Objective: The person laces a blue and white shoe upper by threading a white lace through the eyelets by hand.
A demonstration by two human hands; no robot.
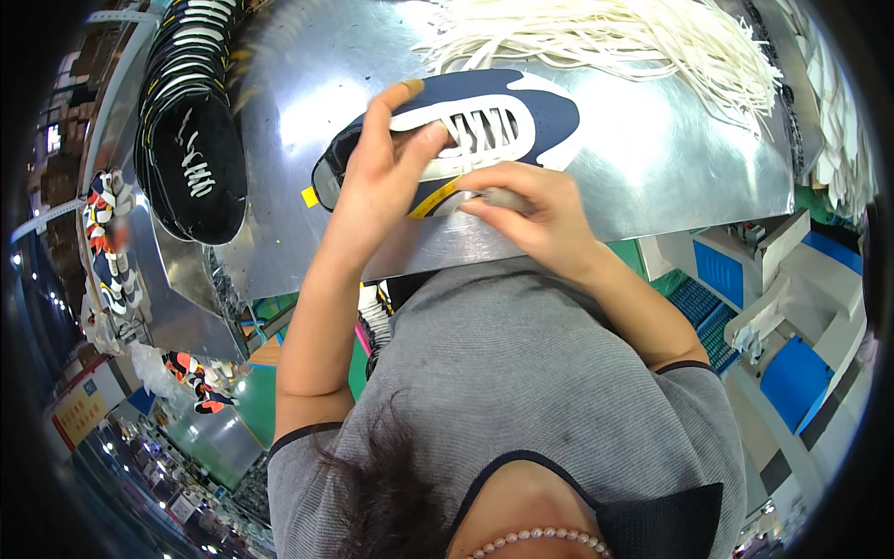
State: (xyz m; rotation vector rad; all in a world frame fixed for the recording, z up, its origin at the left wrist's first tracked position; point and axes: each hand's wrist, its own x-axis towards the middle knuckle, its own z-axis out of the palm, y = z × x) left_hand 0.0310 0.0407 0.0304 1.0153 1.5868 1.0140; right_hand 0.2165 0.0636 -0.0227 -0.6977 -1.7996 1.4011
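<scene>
A navy, white and yellow shoe upper lies on its side on the metal table, toe to the right. White lace runs in rows across its throat. My left hand grips the upper near the collar, with the thumb in the opening and a finger over the far edge. At the near side, my right hand is closed around a small tool with a greyish handle. Its thin tip reaches the lace edge by the yellow stripe. What the tip does there is too small to tell.
A long stack of black shoe uppers stands at the left of the table. Loose white laces are heaped at the back right. Past the table's right side are white and blue bins. More colourful shoes sit at far left.
</scene>
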